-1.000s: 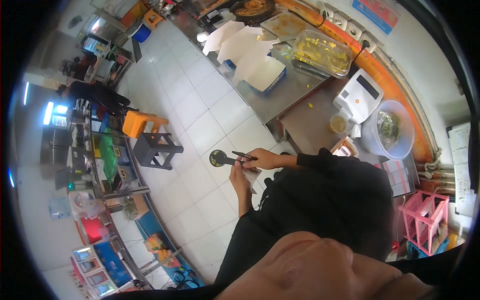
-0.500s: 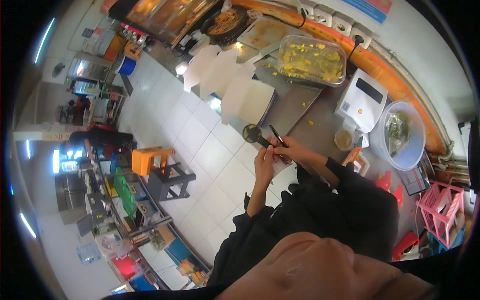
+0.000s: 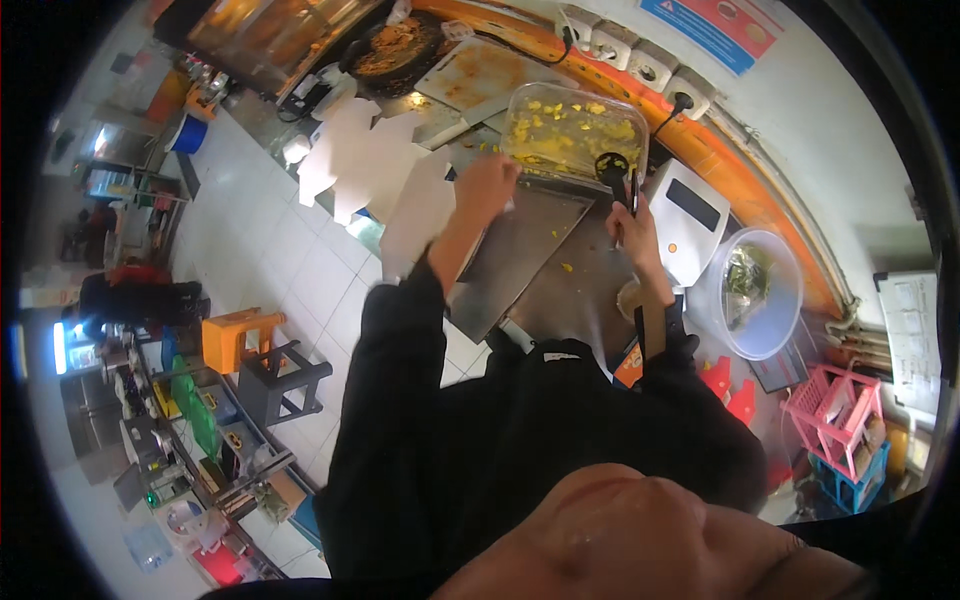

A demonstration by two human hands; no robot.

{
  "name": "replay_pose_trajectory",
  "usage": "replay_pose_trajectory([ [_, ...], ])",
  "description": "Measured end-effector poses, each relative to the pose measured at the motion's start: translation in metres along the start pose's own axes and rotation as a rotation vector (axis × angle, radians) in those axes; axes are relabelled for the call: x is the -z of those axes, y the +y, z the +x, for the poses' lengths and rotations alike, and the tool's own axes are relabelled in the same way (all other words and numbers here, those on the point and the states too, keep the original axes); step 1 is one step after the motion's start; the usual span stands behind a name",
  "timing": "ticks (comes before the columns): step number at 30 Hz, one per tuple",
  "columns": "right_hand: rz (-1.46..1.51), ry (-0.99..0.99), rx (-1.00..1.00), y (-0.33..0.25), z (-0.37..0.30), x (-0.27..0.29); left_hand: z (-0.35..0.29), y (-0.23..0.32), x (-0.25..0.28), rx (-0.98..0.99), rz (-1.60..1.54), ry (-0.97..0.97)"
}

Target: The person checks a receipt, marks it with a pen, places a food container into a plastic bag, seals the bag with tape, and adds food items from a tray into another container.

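Observation:
My right hand is closed round the handle of a black round-headed spoon, its head raised over the tray's near right corner. A slim dark utensil stands upright beside the spoon in the same grip. The clear plastic tray holds scattered yellow food pieces. Near the tray's left end, my left hand is raised with its fingers curled together; what they hold, if anything, I cannot make out. Left of this hand stand white paper boxes with flaps up, one partly behind my left forearm.
A white scale and a translucent bowl with a plastic bag of greens are on the right. Behind the tray are a stained cutting board and a dark pan of food. Orange and dark stools stand on the floor.
My hands, together before, have parted. The right has carried the spoon and slim utensil to the tray's near right side; the left has moved forward and left. The view has shifted right.

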State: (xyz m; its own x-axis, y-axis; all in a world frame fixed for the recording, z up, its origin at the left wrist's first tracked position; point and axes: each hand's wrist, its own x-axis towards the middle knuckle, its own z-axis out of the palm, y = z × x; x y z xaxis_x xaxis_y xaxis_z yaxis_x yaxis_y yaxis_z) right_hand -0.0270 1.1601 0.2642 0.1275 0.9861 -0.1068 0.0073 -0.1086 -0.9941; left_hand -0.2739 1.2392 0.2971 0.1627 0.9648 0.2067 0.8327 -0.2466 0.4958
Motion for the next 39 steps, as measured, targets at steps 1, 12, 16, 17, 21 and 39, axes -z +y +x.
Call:
replay_pose_trajectory([
  [1, -0.053, -0.049, -0.026, -0.008, 0.001, 0.008, 0.022, -0.008, -0.012, -0.022, 0.142, -0.05],
  [12, -1.0, 0.072, -0.055, 0.005, 0.036, -0.026, 0.133, -0.062, -0.09, -0.494, 0.361, -0.412],
  [16, -1.116, 0.068, -0.126, 0.012, 0.061, -0.064, 0.107, -0.037, -0.089, -0.63, 0.252, -0.569],
  [17, -1.119, 0.035, -0.008, 0.012, 0.065, -0.07, 0.099, -0.033, -0.088, -0.622, 0.215, -0.564],
  [21, -1.267, -0.135, -0.1, 0.006, 0.085, -0.079, 0.095, -0.051, -0.1, -0.668, 0.202, -0.522],
  [39, -1.946, -0.42, 0.032, 0.031, 0.149, 0.003, 0.078, -0.054, -0.105, -0.458, -0.042, -0.368],
])
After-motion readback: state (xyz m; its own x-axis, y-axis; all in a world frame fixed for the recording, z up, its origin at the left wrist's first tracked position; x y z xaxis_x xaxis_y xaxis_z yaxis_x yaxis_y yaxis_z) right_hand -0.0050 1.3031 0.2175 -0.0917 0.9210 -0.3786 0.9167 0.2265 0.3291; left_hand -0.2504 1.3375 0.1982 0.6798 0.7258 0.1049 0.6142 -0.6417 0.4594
